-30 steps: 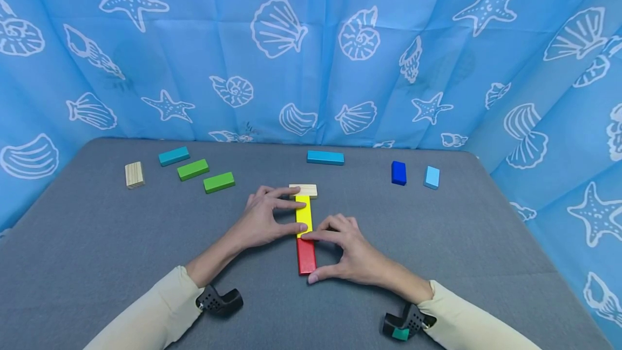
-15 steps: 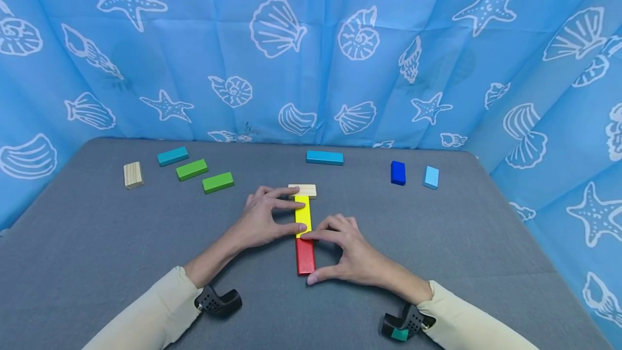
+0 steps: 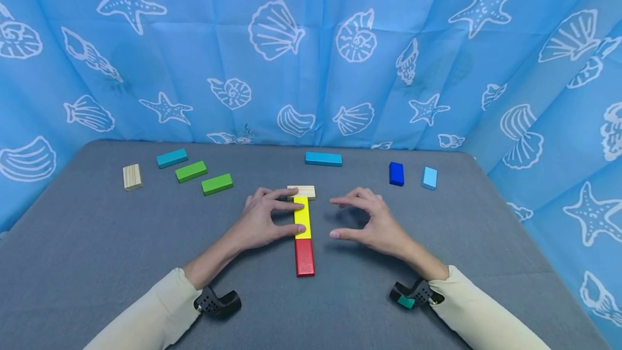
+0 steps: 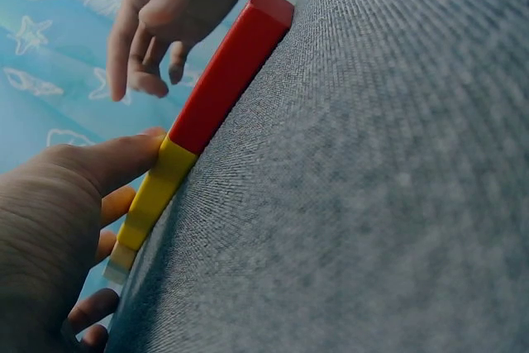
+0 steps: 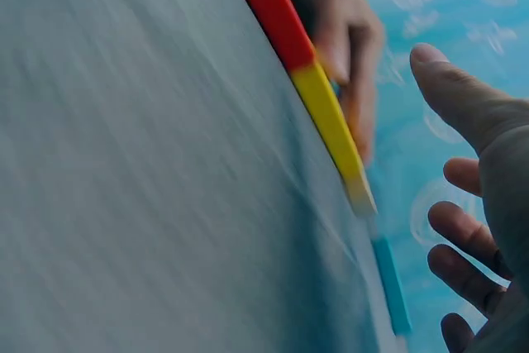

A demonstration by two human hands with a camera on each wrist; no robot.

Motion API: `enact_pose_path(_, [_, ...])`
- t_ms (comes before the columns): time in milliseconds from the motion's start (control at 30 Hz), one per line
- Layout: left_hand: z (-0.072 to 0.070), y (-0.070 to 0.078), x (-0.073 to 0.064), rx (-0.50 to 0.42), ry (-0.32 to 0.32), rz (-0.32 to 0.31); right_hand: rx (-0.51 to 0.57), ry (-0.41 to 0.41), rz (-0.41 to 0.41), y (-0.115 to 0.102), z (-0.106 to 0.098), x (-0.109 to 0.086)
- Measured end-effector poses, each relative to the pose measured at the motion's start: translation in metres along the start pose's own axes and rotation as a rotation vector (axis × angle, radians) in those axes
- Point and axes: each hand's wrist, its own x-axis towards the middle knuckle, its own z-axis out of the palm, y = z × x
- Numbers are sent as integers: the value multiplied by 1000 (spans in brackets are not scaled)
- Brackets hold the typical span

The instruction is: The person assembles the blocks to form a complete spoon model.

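A red block, a yellow block and a plain wooden block lie flat on the table. Red and yellow meet end to end; the wooden one sits crosswise at the yellow block's far end. With fairly straight fingers, my left hand touches this row from the left: thumb and a fingertip on the yellow block, another fingertip on the wooden block. The left wrist view has the thumb near the red-yellow joint. Right of the row, my right hand hovers with thumb and fingers apart, holding nothing.
A teal block lies beyond the row. To the left are a wooden block, another teal block and two green blocks. A dark blue block and a light blue block lie right. A curtain hangs behind.
My right hand has left the red block, moving up and to the right with its thumb and fingers apart. The left hand stays on the row, and the blocks lie as before.
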Motion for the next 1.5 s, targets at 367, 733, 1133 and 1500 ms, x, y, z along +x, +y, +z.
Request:
enact_pose_path(367, [-1, -1, -1, -31, 3, 26, -13, 211, 91, 44, -50, 1])
enact_pose_path(733, [-2, -1, -2, -38, -2, 33, -99, 357, 228, 81, -87, -10])
enact_pose_path(1133, [-3, 1, -2, -35, 4, 34, -162, 428, 328, 113, -109, -28])
enact_pose_path(1500, [-2, 1, -2, -18, 8, 26, -231, 385, 563, 125, -115, -37])
